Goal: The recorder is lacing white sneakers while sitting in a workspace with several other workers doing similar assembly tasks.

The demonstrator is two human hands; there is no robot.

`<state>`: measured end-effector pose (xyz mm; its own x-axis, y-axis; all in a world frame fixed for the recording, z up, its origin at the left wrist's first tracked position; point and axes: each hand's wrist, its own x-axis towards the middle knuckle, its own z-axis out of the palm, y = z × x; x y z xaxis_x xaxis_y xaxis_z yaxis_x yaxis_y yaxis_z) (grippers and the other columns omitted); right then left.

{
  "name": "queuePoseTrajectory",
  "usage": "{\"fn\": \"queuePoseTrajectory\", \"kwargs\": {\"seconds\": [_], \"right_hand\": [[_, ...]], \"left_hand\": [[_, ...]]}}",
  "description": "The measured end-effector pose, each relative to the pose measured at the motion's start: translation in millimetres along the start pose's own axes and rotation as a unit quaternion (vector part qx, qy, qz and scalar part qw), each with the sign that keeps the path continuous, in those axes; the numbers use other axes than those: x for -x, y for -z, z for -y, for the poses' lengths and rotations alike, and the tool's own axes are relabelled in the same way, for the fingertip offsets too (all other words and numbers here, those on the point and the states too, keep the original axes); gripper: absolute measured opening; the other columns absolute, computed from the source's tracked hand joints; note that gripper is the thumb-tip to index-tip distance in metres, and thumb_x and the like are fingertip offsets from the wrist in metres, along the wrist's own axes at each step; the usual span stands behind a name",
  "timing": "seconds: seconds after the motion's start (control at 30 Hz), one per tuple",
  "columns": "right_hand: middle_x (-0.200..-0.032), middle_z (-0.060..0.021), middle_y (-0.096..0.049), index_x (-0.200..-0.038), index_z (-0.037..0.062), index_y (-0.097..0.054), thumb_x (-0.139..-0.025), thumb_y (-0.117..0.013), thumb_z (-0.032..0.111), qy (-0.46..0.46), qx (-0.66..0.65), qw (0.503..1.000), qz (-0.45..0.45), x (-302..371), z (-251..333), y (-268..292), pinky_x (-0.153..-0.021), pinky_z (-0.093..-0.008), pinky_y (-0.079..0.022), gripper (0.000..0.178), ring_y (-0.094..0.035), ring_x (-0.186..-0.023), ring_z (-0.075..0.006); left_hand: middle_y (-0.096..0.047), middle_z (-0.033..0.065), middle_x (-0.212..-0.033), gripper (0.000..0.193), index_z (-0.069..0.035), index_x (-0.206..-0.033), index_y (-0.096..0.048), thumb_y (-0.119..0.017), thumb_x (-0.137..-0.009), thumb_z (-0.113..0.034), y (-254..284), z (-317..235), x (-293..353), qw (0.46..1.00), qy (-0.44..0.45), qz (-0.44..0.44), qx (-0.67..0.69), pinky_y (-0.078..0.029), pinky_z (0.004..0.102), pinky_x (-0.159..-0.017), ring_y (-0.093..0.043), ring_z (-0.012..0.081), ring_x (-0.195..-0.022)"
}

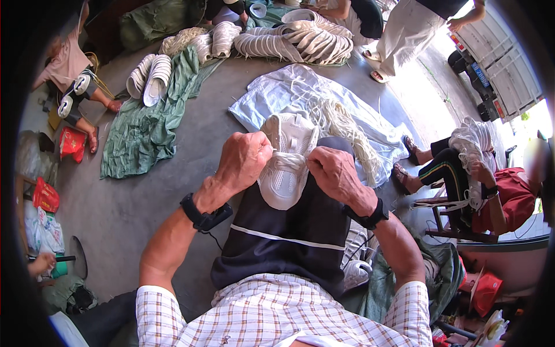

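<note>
A white sneaker [283, 179] rests on my dark-trousered thighs, its toe pointing toward me. White shoelace [288, 161] crosses its front. My left hand [244, 159] is closed in a fist at the shoe's left side, a bit of white lace showing by its fingertips. On the opposite side my right hand [338, 173] is also closed, fingers curled beside the lace; the end it grips is mostly hidden. Just beyond the shoe, a bundle of loose white laces [341, 130] lies on a pale plastic sheet [263, 98].
Stacked white shoes [295, 43] lie at the back. A pair of shoes [156, 78] sits on a green sack [141, 133] at left. To the right, a seated person [509, 196] holds white shoes. More shoes [356, 272] lie beside my right thigh. A truck [491, 52] stands outside.
</note>
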<state>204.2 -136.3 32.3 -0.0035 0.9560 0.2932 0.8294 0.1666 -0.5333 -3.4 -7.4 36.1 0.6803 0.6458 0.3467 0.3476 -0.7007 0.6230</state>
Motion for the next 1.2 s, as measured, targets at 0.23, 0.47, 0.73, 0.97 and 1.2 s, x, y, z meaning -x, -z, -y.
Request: {"fn": "queuePoseTrajectory", "kwargs": {"seconds": [0.23, 0.47, 0.73, 0.97, 1.2], "right_hand": [[-0.077, -0.0149, -0.061, -0.081, 0.0034, -0.059, -0.087, -0.059, 0.013, 0.021, 0.004, 1.0, 0.004, -2, -3, 1, -0.062, -0.0463, -0.045, 0.012, -0.06, -0.072, -0.0386], [-0.076, -0.0156, -0.062, -0.084, 0.0041, -0.06, -0.088, -0.059, 0.014, 0.01, -0.022, 1.0, 0.01, -2, -2, 2, -0.061, -0.046, -0.045, 0.011, -0.061, -0.072, -0.0387], [-0.109, -0.0123, -0.061, -0.101, 0.0065, -0.063, -0.077, -0.072, 0.009, 0.079, 0.106, 0.989, -0.069, -8, 9, 15, -0.089, -0.0453, -0.044, 0.025, -0.057, -0.105, -0.0336], [-0.093, -0.0074, -0.056, -0.088, 0.0058, -0.064, -0.071, -0.074, 0.012, 0.191, 0.068, 0.978, 0.058, -31, -12, 29, -0.09, -0.0417, -0.039, 0.021, -0.051, -0.099, -0.0257], [-0.087, -0.0058, -0.055, -0.078, 0.0063, -0.066, -0.082, -0.069, 0.018, 0.078, 0.069, 0.986, 0.131, -34, -10, 21, -0.086, -0.0404, -0.037, 0.013, -0.052, -0.094, -0.0255]], "left_hand": [[-0.066, 0.0191, -0.07, 0.022, 0.003, -0.076, -0.065, -0.058, -0.085, -0.016, 2, 1, -5, 0.998, -0.026, 0.042, -0.043, -0.05, 0.042, -0.062, -0.065, 0.0358, -0.066], [-0.065, 0.019, -0.067, 0.018, 0.002, -0.076, -0.066, -0.06, -0.083, -0.014, 1, 3, -10, 0.999, 0.007, 0.053, 0.001, -0.052, 0.0434, -0.062, -0.064, 0.0358, -0.06], [-0.067, 0.0112, -0.104, 0.022, -0.005, -0.099, -0.066, -0.072, -0.078, -0.01, 30, -16, -27, 0.978, -0.151, 0.038, -0.138, -0.054, 0.0417, -0.081, -0.065, 0.0303, -0.095], [-0.063, 0.0078, -0.099, 0.025, -0.005, -0.098, -0.065, -0.074, -0.075, -0.009, 38, -3, -62, 0.91, -0.293, 0.264, -0.131, -0.041, 0.0491, -0.1, -0.054, 0.0293, -0.112], [-0.063, 0.0088, -0.09, 0.026, -0.004, -0.073, -0.07, -0.065, -0.085, -0.027, 16, -8, -55, 0.917, -0.22, 0.256, -0.214, -0.043, 0.0432, -0.086, -0.054, 0.0275, -0.094]]}}
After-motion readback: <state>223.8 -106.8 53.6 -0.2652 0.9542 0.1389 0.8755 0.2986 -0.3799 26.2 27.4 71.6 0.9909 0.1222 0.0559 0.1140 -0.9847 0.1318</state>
